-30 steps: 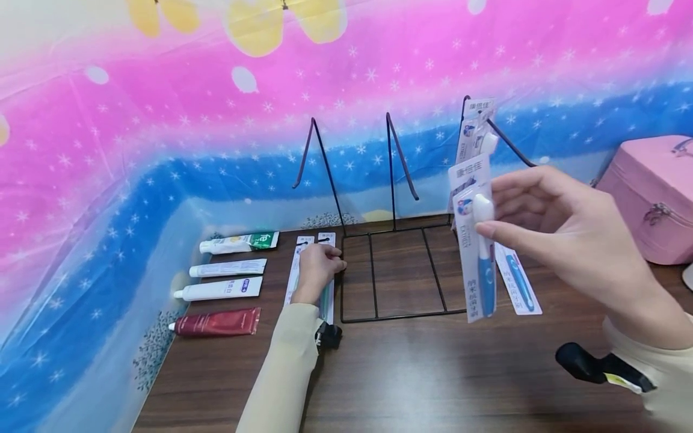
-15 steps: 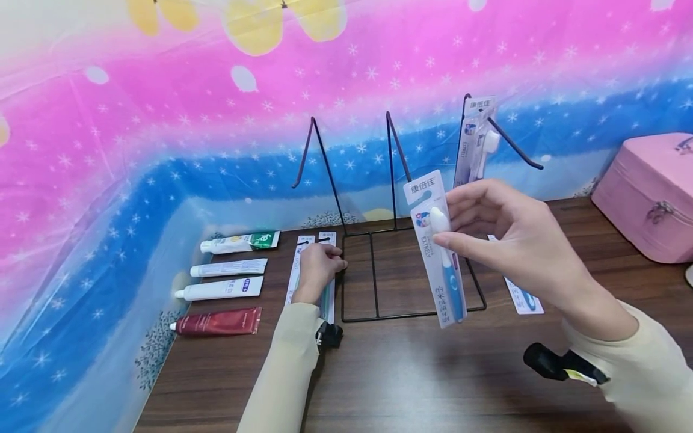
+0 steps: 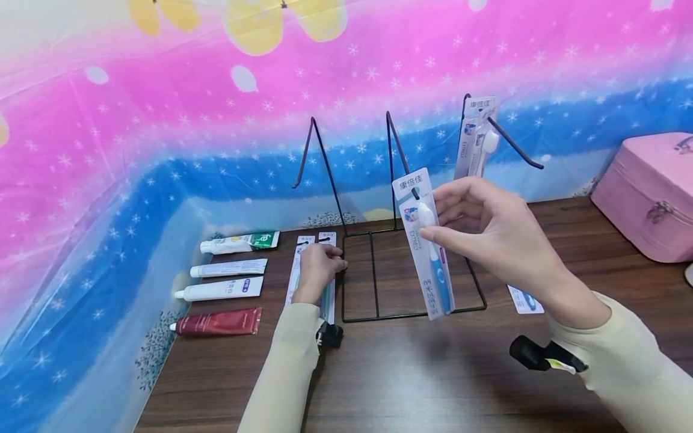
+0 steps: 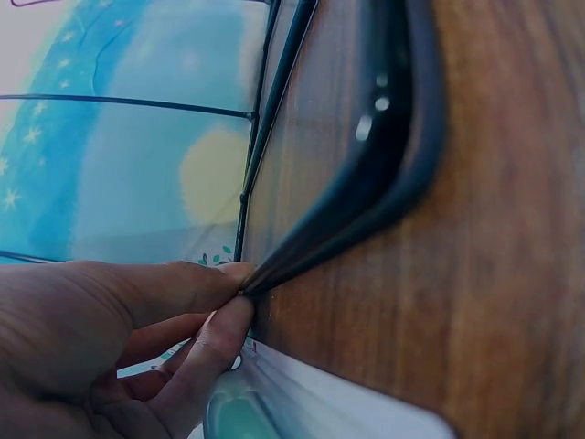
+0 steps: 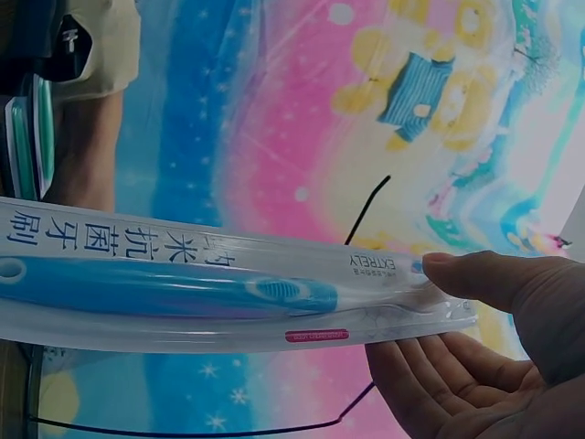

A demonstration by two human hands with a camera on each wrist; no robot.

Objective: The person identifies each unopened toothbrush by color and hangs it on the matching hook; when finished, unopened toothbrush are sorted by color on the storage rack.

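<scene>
My right hand [image 3: 487,240] pinches a packaged toothbrush [image 3: 440,282] by its upper part, thumb over the brush head. In the right wrist view its blue handle [image 5: 164,285] lies inside clear plastic. The dark tip of the rack's middle hook shows in the card's hang hole. My left hand [image 3: 316,267] grips the left side of the black wire rack [image 3: 373,270], and the left wrist view shows thumb and finger [image 4: 206,283] pinching the wire. Another packaged toothbrush [image 3: 476,135] hangs on the right hook [image 3: 517,145]. The left hook [image 3: 304,153] carries nothing.
Two packaged toothbrushes [image 3: 327,300] lie under and beside the left hand. Several toothpaste tubes [image 3: 219,322] lie in a column at the left. One more packaged toothbrush [image 3: 525,300] lies right of the rack, partly hidden. A pink case [image 3: 649,198] stands at the far right.
My right hand has carried the packaged toothbrush left from the right hook to the middle hook, whose tip now shows in the hang hole. The left hand has stayed on the rack.
</scene>
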